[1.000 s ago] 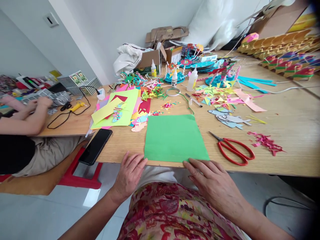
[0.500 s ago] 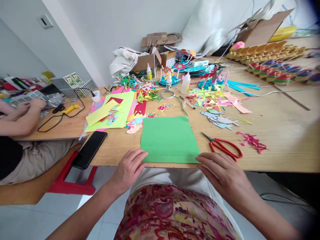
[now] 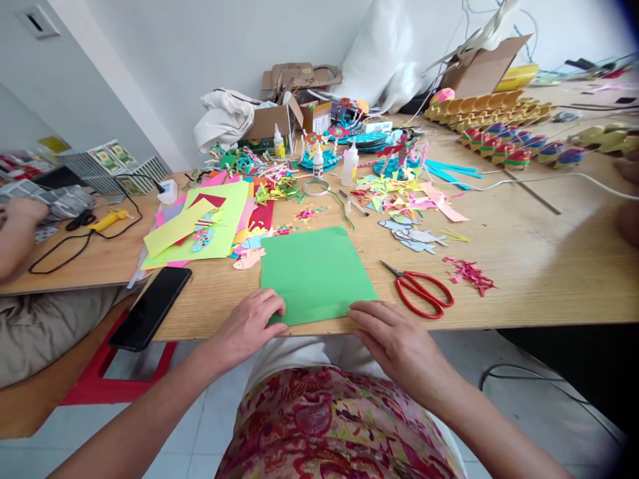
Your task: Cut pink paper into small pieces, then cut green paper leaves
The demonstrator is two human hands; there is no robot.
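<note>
Taking the green sheet as my clock's centre, a black phone lies between 8 and 9 o'clock, and a paper pile sits at 10. My left hand is at the sheet's 8 o'clock corner, fingers curled over it and thumb by the near edge; I can't tell whether I'm pinching. The green sheet lies flat on the table, right before me. A white bottle stands upright at 12. My right hand, at 4, has its fingertips on the near corner, loosely bent; any pinch there is unclear too. Fish cutouts lie at 2, red-handled scissors at 3, pink scraps just beyond.
</note>
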